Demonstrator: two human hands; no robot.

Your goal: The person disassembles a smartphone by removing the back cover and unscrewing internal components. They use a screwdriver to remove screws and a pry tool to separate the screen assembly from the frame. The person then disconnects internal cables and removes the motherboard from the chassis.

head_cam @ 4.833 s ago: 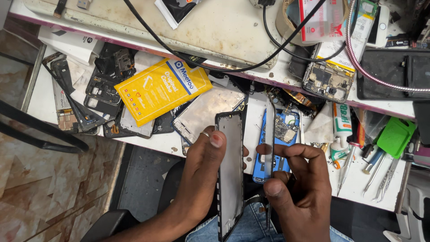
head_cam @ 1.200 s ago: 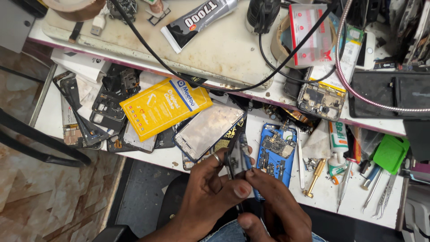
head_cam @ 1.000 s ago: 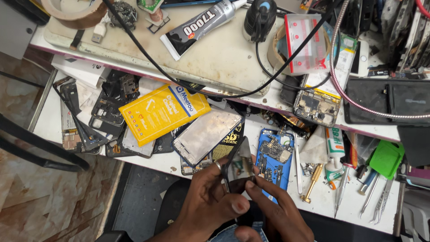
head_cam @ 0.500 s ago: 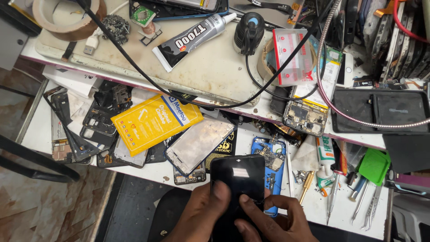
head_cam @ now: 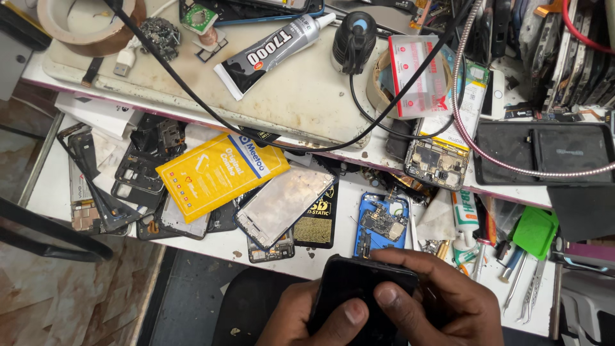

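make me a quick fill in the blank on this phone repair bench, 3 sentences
1. Both hands, left hand and right hand, hold a black ____ between them.
2. The opened phone lying on the bench has a ____ frame.
3. The flat packet left of the metal plate is mostly ____.

Missing words: phone; blue; yellow

Cluttered white workbench (head_cam: 45,186), brown marbled floor (head_cam: 57,301), bright light
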